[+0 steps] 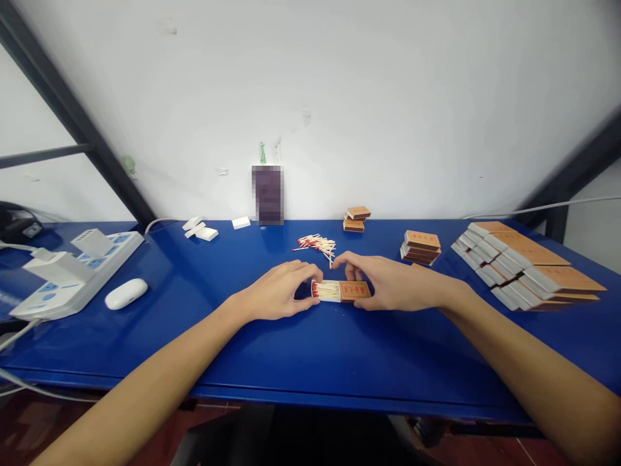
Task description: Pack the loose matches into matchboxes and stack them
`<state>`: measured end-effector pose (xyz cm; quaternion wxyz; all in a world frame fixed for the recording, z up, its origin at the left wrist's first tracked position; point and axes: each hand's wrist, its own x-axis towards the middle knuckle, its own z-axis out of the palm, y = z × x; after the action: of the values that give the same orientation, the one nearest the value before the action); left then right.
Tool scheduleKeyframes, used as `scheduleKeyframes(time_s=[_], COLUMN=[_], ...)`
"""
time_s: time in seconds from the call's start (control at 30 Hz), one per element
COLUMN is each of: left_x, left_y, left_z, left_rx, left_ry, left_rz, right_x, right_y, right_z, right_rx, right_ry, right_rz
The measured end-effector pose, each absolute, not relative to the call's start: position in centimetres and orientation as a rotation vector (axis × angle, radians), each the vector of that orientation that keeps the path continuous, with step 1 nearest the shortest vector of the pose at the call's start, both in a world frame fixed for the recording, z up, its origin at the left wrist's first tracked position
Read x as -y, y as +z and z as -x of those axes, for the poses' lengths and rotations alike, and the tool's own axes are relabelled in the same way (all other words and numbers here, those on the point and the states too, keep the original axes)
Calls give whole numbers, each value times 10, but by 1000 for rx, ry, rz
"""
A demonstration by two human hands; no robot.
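In the head view a matchbox (354, 291) lies on the blue table (310, 359), its white tray (330, 299) slid out to the left. Red-tipped matches (326, 289) fill the tray, heads to the left. My left hand (279, 289) pinches the tray's left end between thumb and fingers. With thumb and fingers at its long sides, my right hand (395, 281) grips the orange sleeve. Just beyond both hands sits a loose pile of matches (317, 243). Part of another orange box shows behind my right hand.
Stacked matchboxes stand at right: a small stack (421, 247) and a large block (528, 265). More boxes (356, 219) sit near the wall. White trays (207, 233), a dark pixelated object (270, 196), a white earbud case (126, 294) and a power strip (72, 278) are farther left.
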<state>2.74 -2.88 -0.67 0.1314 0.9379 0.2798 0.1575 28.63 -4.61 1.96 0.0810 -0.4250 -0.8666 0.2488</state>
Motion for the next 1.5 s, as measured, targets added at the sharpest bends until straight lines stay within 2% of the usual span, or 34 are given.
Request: scheduleKeyframes(time_s=[0.23, 0.47, 0.7, 0.77, 0.87, 1.1, 1.17, 1.33, 1.5], left_x=[28, 24, 24, 25, 25, 28, 29, 27, 24], left_y=[-10, -17, -11, -8, -4, -3, -4, -6, -7], left_z=[-27, -29, -28, -27, -25, -28, -29, -28, -26], left_rx=[-755, -669, -685, -685, -726, -729, -719, -715, -745], left_ry=[482, 586, 625, 598, 514, 384, 381, 384, 395], left_rz=[-2675, -2514, -2559, -2594, -2646, -2771, -2781, -2807, -2832], right_x=[45, 57, 58, 61, 72, 92, 92, 89, 83], right_y=[20, 7, 5, 11, 20, 11, 2, -24, -35], right_z=[-283, -255, -252, -257, -276, -365, -381, -390, -392], right_rx=[2605, 2486, 2445, 2520, 2529, 2033, 1993, 2067, 2125], right_ry=[795, 778, 937, 845, 489, -288, -344, -201, -321], right_rz=[1241, 1014, 910, 971, 1199, 1753, 1820, 1812, 1656])
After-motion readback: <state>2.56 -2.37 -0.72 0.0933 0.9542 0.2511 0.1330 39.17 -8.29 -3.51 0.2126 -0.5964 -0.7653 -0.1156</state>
